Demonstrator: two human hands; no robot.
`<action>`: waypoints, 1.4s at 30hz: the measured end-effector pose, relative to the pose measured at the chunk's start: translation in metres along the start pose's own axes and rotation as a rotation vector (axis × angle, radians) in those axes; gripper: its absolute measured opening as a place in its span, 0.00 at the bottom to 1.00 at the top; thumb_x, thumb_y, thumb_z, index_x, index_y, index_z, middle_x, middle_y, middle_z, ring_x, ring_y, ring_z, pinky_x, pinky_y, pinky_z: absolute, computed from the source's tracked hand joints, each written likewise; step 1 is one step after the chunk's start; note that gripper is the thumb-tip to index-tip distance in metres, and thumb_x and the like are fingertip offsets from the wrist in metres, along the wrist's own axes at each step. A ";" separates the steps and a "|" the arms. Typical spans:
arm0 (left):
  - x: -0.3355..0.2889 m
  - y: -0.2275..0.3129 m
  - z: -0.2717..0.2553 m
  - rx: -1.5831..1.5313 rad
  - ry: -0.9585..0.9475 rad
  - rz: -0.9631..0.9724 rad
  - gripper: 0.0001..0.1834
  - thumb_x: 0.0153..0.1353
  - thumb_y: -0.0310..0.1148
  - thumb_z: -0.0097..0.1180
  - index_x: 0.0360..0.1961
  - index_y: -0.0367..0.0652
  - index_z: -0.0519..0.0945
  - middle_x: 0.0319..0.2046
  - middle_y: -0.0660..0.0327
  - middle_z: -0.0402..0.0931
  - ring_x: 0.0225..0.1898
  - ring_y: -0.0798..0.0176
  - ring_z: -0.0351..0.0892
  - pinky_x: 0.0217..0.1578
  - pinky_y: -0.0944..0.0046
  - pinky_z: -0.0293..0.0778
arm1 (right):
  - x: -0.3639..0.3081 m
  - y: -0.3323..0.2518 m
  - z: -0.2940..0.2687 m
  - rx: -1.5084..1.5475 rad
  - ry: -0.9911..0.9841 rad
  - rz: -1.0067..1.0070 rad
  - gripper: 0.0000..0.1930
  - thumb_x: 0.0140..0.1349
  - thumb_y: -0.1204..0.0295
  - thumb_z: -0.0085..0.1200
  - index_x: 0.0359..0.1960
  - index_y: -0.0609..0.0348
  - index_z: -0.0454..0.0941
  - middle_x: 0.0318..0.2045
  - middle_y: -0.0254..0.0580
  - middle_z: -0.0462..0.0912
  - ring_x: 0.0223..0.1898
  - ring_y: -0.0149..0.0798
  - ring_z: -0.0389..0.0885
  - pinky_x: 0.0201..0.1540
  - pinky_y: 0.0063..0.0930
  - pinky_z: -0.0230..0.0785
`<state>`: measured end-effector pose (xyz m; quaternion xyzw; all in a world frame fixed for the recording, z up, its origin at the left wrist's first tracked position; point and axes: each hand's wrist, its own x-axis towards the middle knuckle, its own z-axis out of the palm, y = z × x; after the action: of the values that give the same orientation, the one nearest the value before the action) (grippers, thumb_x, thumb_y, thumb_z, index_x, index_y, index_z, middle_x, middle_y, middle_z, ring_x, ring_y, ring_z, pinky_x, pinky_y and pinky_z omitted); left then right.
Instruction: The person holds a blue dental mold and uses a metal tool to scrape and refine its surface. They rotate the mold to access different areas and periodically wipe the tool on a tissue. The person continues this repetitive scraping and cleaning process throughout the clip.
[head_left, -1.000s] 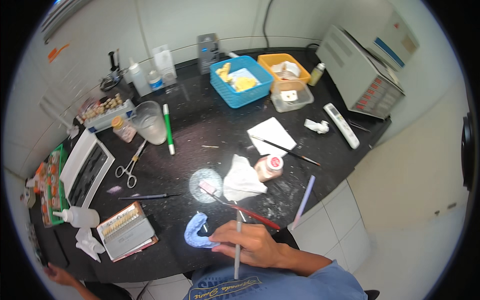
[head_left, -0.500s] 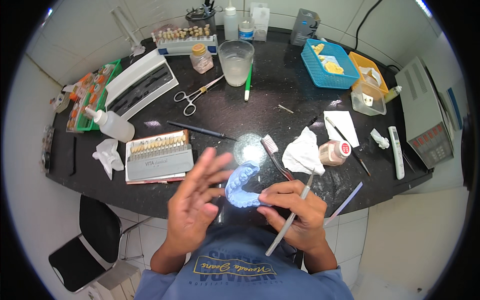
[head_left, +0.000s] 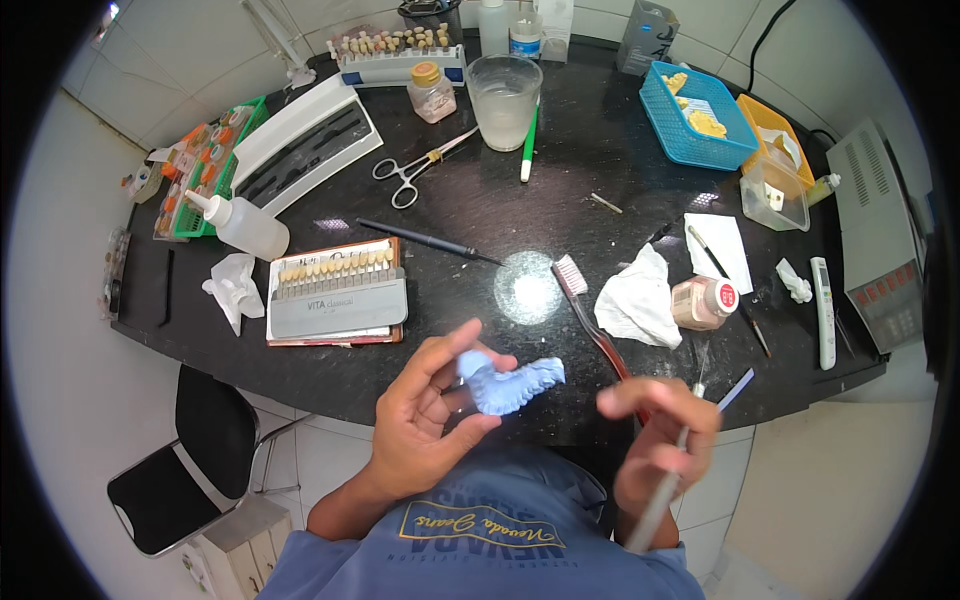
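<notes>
Left of the red toothbrush [head_left: 601, 338], the left hand [head_left: 425, 420] grasps the blue dental model [head_left: 512, 388]; the right hand [head_left: 665, 435], by the brush's handle end, curls round a blurred grey tool [head_left: 654, 510], apart from the model, whose long axis runs roughly crosswise, curved, pale, ridged with tooth shapes

A tooth model [head_left: 512, 388] is held in the left hand [head_left: 428, 415], a tool [head_left: 660, 500] in the right hand [head_left: 668, 440]. On the table [head_left: 570, 215], a cloth [head_left: 640, 300] is set between a toothbrush [head_left: 594, 328], left, and a jar [head_left: 698, 304], right. Sample teeth [head_left: 335, 268] are laid further left, with a bottle [head_left: 250, 228] behind. Lumps [head_left: 707, 124] are kept in a basket [head_left: 680, 144] right of a cup [head_left: 503, 108].
</notes>
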<state>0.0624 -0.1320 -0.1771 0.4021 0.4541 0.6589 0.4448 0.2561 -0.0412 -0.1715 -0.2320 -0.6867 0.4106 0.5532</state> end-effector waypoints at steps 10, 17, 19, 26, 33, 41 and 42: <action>-0.001 -0.016 -0.009 0.281 -0.089 0.350 0.35 0.56 0.11 0.62 0.65 0.39 0.66 0.59 0.45 0.71 0.62 0.51 0.76 0.62 0.55 0.73 | -0.012 -0.009 0.013 0.095 -0.045 0.088 0.13 0.59 0.78 0.67 0.43 0.65 0.78 0.35 0.50 0.82 0.37 0.46 0.86 0.38 0.34 0.80; -0.008 0.008 -0.002 -0.463 -0.103 -0.225 0.43 0.63 0.21 0.61 0.74 0.42 0.51 0.66 0.42 0.65 0.64 0.54 0.72 0.62 0.55 0.72 | 0.006 -0.016 0.006 -0.026 -0.132 -0.119 0.15 0.53 0.74 0.71 0.41 0.62 0.80 0.32 0.45 0.83 0.36 0.44 0.85 0.42 0.40 0.83; -0.008 0.014 -0.004 -0.500 -0.093 -0.321 0.45 0.64 0.36 0.64 0.75 0.36 0.52 0.68 0.44 0.63 0.63 0.57 0.73 0.61 0.58 0.73 | 0.005 -0.017 0.005 0.006 -0.078 -0.142 0.12 0.55 0.74 0.68 0.39 0.61 0.80 0.30 0.43 0.82 0.34 0.41 0.85 0.44 0.42 0.82; -0.012 0.019 -0.004 -0.680 -0.044 -0.485 0.50 0.61 0.46 0.67 0.74 0.31 0.54 0.63 0.47 0.69 0.55 0.63 0.76 0.58 0.62 0.73 | 0.003 -0.014 0.003 0.063 -0.053 -0.083 0.12 0.60 0.73 0.65 0.41 0.59 0.75 0.29 0.42 0.82 0.33 0.39 0.84 0.47 0.44 0.81; -0.017 0.005 0.002 -0.402 -0.040 -0.231 0.47 0.59 0.32 0.71 0.75 0.36 0.56 0.61 0.52 0.70 0.58 0.64 0.74 0.56 0.62 0.73 | -0.001 -0.014 0.011 0.046 -0.064 -0.096 0.10 0.61 0.74 0.66 0.40 0.62 0.79 0.28 0.43 0.83 0.36 0.43 0.86 0.49 0.45 0.81; -0.016 0.004 0.010 -0.104 -0.002 -0.086 0.48 0.56 0.19 0.70 0.75 0.37 0.56 0.61 0.50 0.70 0.63 0.62 0.72 0.61 0.60 0.75 | -0.006 -0.019 0.021 0.104 -0.231 0.054 0.12 0.60 0.79 0.65 0.44 0.67 0.77 0.30 0.55 0.87 0.44 0.52 0.89 0.55 0.51 0.78; -0.016 0.004 0.010 -0.148 -0.013 -0.099 0.48 0.56 0.19 0.70 0.75 0.37 0.56 0.62 0.50 0.69 0.63 0.62 0.71 0.61 0.60 0.75 | -0.003 -0.016 0.020 0.093 -0.286 0.033 0.13 0.59 0.80 0.65 0.43 0.68 0.77 0.31 0.58 0.87 0.45 0.53 0.89 0.55 0.51 0.79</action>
<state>0.0756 -0.1454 -0.1725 0.3495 0.4205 0.6653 0.5084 0.2401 -0.0588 -0.1614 -0.1565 -0.7350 0.4797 0.4530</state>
